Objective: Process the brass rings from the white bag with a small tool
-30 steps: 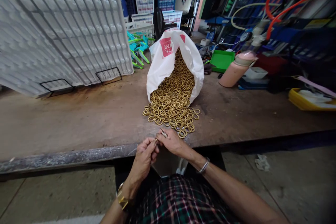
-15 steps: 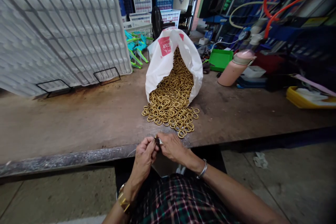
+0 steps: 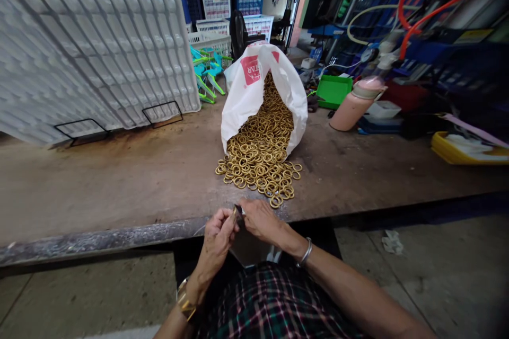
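At the bench's front edge, my left hand pinches a gold-coloured metal ring between thumb and fingers. Close beside it, my right hand is closed around a small dark tool with a whitish part at the fingers; its exact kind is hard to make out. The tool's dark end is right by the ring, but I cannot tell whether they touch. Just beyond my hands, a pile of gold-coloured rings spills from a white plastic bag lying on its side with its mouth towards me.
Stacked white ribbed trays stand on the left of the wooden bench, against black wire stands. Teal-and-green plastic pieces lie behind. To the right are a pink bottle, a green tray and a yellow tray.
The dark tool has shifted slightly up from between my fingertips, and the ring in my left hand now shows more clearly. My right hand has moved a little; the pile looks unchanged.
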`<control>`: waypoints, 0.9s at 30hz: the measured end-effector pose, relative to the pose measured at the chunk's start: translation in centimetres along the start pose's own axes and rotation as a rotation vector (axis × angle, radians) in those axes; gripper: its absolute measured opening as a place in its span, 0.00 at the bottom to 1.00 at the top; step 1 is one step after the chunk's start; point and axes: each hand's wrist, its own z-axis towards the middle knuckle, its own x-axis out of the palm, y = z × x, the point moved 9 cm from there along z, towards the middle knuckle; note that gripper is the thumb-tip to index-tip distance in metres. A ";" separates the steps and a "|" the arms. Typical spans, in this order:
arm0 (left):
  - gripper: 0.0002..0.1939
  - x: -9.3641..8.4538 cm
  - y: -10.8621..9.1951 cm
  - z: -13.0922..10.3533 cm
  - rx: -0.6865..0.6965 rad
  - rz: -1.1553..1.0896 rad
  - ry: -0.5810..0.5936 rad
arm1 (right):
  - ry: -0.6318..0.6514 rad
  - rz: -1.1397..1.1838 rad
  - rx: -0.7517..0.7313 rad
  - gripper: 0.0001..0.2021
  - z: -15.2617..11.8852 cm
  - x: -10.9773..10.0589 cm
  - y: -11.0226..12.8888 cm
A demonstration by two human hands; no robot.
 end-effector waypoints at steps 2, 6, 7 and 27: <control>0.14 1.0 -0.4 -0.6 0.008 -0.027 0.085 | 0.015 -0.024 0.028 0.11 0.5 0.1 -0.5; 0.13 2.2 -0.4 -1.2 -0.028 -0.269 0.171 | -0.070 -0.034 0.124 0.14 1.3 -0.7 -1.6; 0.13 2.2 -0.2 -1.1 -0.052 -0.331 0.162 | -0.103 -0.041 0.148 0.15 1.4 -1.1 -1.8; 0.10 -0.4 3.0 -0.2 -0.277 -0.759 -0.020 | -0.150 -0.154 0.299 0.11 4.6 -2.7 -2.3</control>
